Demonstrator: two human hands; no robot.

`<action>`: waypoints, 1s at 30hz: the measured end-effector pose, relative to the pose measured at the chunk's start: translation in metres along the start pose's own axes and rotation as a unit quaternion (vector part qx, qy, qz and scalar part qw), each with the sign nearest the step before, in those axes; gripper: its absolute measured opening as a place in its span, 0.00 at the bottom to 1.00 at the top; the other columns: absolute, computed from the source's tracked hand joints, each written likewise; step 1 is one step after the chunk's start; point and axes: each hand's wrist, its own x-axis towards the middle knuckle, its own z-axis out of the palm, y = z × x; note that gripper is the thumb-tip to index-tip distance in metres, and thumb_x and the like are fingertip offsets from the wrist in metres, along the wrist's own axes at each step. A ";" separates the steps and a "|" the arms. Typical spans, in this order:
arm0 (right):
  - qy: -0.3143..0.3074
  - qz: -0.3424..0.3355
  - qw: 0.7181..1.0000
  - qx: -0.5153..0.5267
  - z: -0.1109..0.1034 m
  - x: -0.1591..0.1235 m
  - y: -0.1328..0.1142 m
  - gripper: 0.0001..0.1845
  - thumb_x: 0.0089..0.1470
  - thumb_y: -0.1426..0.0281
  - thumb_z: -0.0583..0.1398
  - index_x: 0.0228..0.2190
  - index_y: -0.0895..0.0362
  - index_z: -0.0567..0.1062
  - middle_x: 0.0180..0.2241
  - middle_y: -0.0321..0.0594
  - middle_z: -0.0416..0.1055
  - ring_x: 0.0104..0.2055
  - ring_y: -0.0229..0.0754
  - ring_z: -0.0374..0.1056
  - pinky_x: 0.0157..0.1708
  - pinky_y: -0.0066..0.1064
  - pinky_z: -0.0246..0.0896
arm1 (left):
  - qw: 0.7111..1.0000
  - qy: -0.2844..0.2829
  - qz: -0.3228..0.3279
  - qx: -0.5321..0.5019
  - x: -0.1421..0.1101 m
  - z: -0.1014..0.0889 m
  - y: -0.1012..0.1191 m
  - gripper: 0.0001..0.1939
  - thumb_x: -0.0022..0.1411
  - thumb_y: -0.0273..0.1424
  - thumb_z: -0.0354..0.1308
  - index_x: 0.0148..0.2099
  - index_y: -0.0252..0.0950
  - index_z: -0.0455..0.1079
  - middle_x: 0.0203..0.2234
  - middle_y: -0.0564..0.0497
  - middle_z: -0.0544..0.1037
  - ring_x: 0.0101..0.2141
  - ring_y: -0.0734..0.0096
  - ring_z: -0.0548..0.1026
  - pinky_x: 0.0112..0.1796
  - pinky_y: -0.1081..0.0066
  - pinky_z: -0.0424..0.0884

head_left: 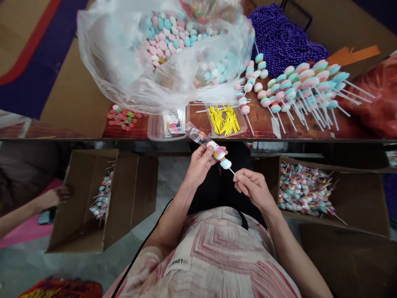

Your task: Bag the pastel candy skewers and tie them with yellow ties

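One long table (347, 129) of dark reddish wood, glossy and scuffed, runs across in front of me. Below its edge stand two open boxes of dull brown cardboard: the right box (362, 194) holds a dense heap of wrapped sweets (304, 188), the left box (80, 198) a smaller batch. On the wood slumps a big plastic bag (149, 93), milky and crinkled, full of smooth, rounded candies (164, 43) in pink, white and pale blue. Behind and to its right lies a tangled mound of purple cord (282, 37), flecked with light dots. Just in front of the cord, bare candy skewers (305, 82) are stacked, their white sticks slanting out. Near the table's front edge sit two shallow clear trays: the left tray (151, 129) with printed packets, the right tray (243, 129) with shiny, flat gold ties (225, 120).

Over my lap I hold one candy skewer (226, 164) between my hands. My left hand (203, 163) is closed around the thin printed sleeve (198, 136) with the upper candies inside; the lowest, blue and white, sits bare outside it. My right hand (251, 186) pinches the slim white stick (232, 171) firmly, thumb against curled fingers.
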 end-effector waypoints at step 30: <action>0.134 -0.133 0.960 -0.208 0.042 0.008 0.012 0.11 0.65 0.64 0.54 0.32 0.55 0.71 0.15 0.26 0.60 0.16 0.31 0.56 0.20 0.25 0.52 | 0.995 -0.069 -0.066 0.010 -0.010 0.000 -0.014 0.21 0.60 0.47 0.64 0.43 0.34 0.72 0.36 0.45 0.82 0.45 0.56 0.81 0.48 0.61 0.73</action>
